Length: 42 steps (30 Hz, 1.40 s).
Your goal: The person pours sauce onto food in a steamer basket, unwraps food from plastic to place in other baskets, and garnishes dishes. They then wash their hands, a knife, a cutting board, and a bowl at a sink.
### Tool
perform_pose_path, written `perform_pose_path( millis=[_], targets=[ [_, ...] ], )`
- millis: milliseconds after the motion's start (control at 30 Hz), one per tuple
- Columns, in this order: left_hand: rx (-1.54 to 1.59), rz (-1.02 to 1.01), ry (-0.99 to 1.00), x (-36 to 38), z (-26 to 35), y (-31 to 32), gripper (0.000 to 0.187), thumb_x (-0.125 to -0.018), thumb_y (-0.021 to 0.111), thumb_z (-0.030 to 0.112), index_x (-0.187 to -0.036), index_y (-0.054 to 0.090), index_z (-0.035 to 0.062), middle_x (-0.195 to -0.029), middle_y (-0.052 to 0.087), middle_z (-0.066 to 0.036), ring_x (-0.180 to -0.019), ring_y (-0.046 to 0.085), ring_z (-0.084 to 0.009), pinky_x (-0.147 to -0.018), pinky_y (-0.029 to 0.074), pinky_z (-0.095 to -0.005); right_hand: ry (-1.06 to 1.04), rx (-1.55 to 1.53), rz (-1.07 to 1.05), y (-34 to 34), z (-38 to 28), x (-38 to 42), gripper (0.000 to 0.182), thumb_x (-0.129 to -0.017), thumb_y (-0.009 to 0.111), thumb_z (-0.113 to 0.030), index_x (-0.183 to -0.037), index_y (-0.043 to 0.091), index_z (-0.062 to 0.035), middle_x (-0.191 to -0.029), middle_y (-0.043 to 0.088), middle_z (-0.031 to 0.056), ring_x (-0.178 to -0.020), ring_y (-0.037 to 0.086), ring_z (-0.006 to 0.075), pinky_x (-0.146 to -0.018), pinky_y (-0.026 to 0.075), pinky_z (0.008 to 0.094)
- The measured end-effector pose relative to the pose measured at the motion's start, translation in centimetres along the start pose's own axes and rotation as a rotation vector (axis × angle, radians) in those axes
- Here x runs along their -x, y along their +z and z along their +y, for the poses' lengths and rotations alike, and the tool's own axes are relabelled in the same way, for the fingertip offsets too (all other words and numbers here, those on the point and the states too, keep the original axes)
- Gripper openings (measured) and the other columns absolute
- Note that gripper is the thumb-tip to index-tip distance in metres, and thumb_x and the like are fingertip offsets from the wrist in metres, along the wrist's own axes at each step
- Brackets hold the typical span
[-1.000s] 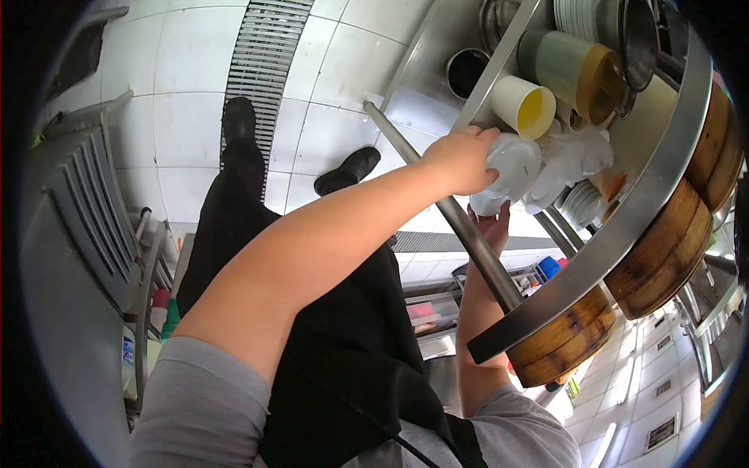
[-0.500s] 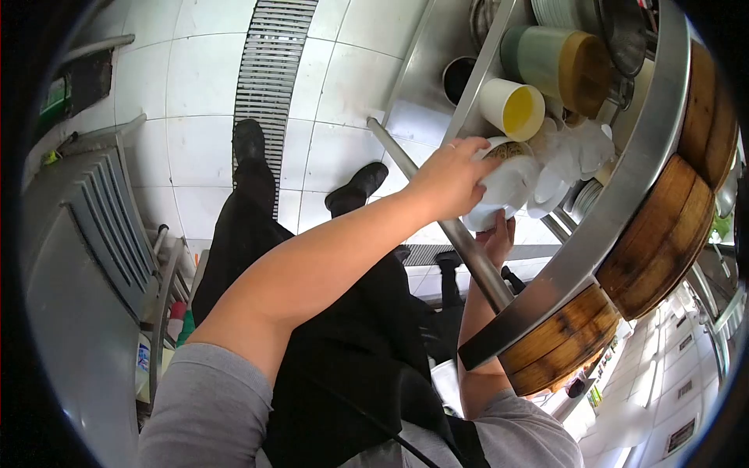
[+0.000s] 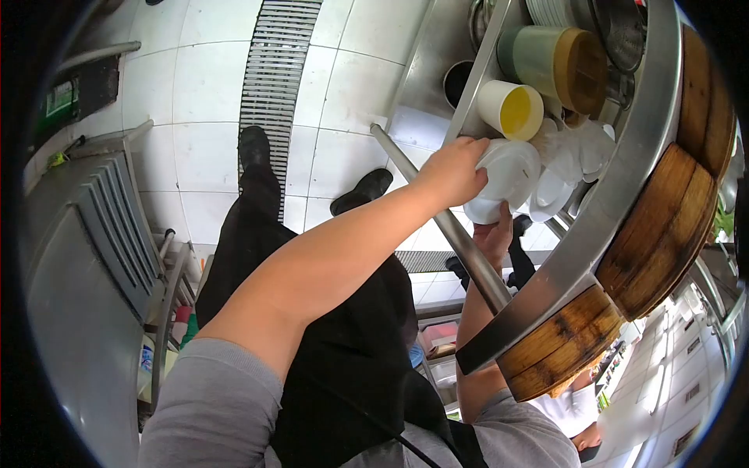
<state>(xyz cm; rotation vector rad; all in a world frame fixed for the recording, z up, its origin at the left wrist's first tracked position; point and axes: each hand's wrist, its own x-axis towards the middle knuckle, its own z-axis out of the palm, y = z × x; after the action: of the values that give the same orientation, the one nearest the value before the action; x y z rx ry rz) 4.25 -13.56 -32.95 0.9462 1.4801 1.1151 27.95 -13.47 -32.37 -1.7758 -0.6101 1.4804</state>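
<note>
A white round container (image 3: 507,175) with a pale, smooth top is between my two hands at the steel shelf's edge. My left hand (image 3: 459,170) is closed on its upper left rim, thumb over the edge. Underneath, my right hand (image 3: 495,232) grips the lower rim with its fingertips, partly hidden behind the container. Just beyond it lie translucent plastic containers or lids (image 3: 581,152), nested together on their sides. A white cup with yellow inside (image 3: 521,111) stands close above my left hand.
A large container with an amber end (image 3: 579,70) and a dark pan (image 3: 620,35) sit on the shelf. Round wooden steamers (image 3: 655,234) rest on the steel top (image 3: 573,261). A steel rail (image 3: 468,261) runs under my left forearm. Another person (image 3: 573,409) appears at lower right.
The brown contents visible in the white container are now covered by its pale top. My hands stay around it, shifted slightly. Another person has come into view at lower right.
</note>
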Motion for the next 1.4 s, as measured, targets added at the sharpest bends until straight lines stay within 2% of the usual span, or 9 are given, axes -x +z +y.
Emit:
perform_pose_path(
  millis=[67,300,467,700,900,967,1100,1167,1400],
  targets=[
    [-0.060,-0.017,-0.051,0.0,-0.6,1.1,0.057,-0.083,0.068,0.012,-0.138,0.056,-0.0007,-0.125,0.066,-0.024,-0.120,0.062,-0.0413,-0.101,0.051,-0.0477,0.100,-0.062,-0.007,0.3,0.5,-0.1,0.054,-0.097,0.065,-0.027,-0.143,0.049,-0.0055,-0.137,0.063,0.0121,-0.125,0.063,0.0290,-0.108,0.051,0.0473],
    [-0.126,-0.360,-0.272,0.9,1.2,-1.4,0.056,-0.077,0.074,0.012,-0.128,0.055,-0.0012,-0.109,0.070,-0.026,-0.108,0.067,-0.0444,-0.093,0.053,-0.0496,0.167,-0.311,-0.231,-5.1,2.3,1.0,0.052,-0.095,0.062,-0.025,-0.142,0.051,-0.0065,-0.136,0.065,0.0138,-0.127,0.063,0.0305,-0.108,0.050,0.0522],
    [-0.236,-0.510,-0.262,0.8,1.6,-0.2,0.103,-0.073,0.076,0.016,-0.162,0.026,0.0081,-0.109,0.073,-0.028,-0.102,0.071,-0.0429,-0.091,0.057,-0.0487,0.196,-0.280,-0.098,-3.9,2.7,2.4,0.053,-0.095,0.062,-0.025,-0.142,0.051,-0.0055,-0.135,0.066,0.0154,-0.128,0.062,0.0314,-0.109,0.050,0.0517],
    [-0.276,-0.490,-0.231,-0.8,1.0,1.7,0.076,-0.081,0.071,0.023,-0.150,0.045,0.0064,-0.120,0.070,-0.027,-0.111,0.068,-0.0434,-0.098,0.053,-0.0493,0.202,-0.335,-0.097,-5.7,4.1,3.0,0.053,-0.093,0.062,-0.024,-0.141,0.052,-0.0041,-0.134,0.066,0.0161,-0.127,0.062,0.0319,-0.109,0.051,0.0513],
    [-0.260,-0.667,-0.214,0.1,1.0,2.8,0.055,-0.090,0.064,0.026,-0.139,0.057,0.0042,-0.118,0.071,-0.026,-0.113,0.067,-0.0428,-0.098,0.052,-0.0484,0.203,-0.381,-0.083,-8.5,4.3,5.0,0.053,-0.093,0.062,-0.022,-0.141,0.053,-0.0030,-0.134,0.066,0.0167,-0.127,0.063,0.0324,-0.109,0.051,0.0510],
    [-0.212,-0.809,-0.218,0.2,1.0,3.3,0.059,-0.093,0.067,0.040,-0.142,0.059,0.0085,-0.124,0.072,-0.019,-0.118,0.067,-0.0377,-0.101,0.052,-0.0444,0.196,-0.388,-0.067,-9.2,3.9,5.4,0.052,-0.092,0.063,-0.022,-0.140,0.054,-0.0026,-0.133,0.066,0.0168,-0.127,0.063,0.0325,-0.109,0.051,0.0509],
    [-0.036,-0.606,-0.302,1.7,0.9,1.8,0.061,-0.095,0.068,0.041,-0.145,0.056,0.0080,-0.127,0.070,-0.019,-0.121,0.066,-0.0367,-0.103,0.051,-0.0426,0.201,-0.411,-0.040,-10.3,3.7,7.6,0.052,-0.092,0.063,-0.021,-0.140,0.054,-0.0018,-0.133,0.066,0.0172,-0.126,0.063,0.0328,-0.109,0.051,0.0507],
    [0.224,-0.244,-0.202,3.3,-1.4,-0.5,0.055,-0.097,0.069,0.033,-0.144,0.056,0.0069,-0.128,0.069,-0.019,-0.123,0.065,-0.0337,-0.103,0.051,-0.0412,0.205,-0.437,-0.019,-10.9,3.6,9.2,0.052,-0.091,0.063,-0.021,-0.139,0.055,-0.0014,-0.133,0.066,0.0174,-0.126,0.063,0.0329,-0.109,0.051,0.0506],
    [0.102,-0.212,-0.351,10.8,-3.5,-15.2,0.052,-0.096,0.073,0.022,-0.142,0.056,0.0047,-0.126,0.069,-0.017,-0.118,0.066,-0.0262,-0.102,0.052,-0.0385,0.331,-0.582,0.181,-10.9,6.1,21.3,0.052,-0.090,0.063,-0.019,-0.138,0.056,0.0000,-0.132,0.066,0.0181,-0.126,0.063,0.0334,-0.109,0.051,0.0502]
  ],
)
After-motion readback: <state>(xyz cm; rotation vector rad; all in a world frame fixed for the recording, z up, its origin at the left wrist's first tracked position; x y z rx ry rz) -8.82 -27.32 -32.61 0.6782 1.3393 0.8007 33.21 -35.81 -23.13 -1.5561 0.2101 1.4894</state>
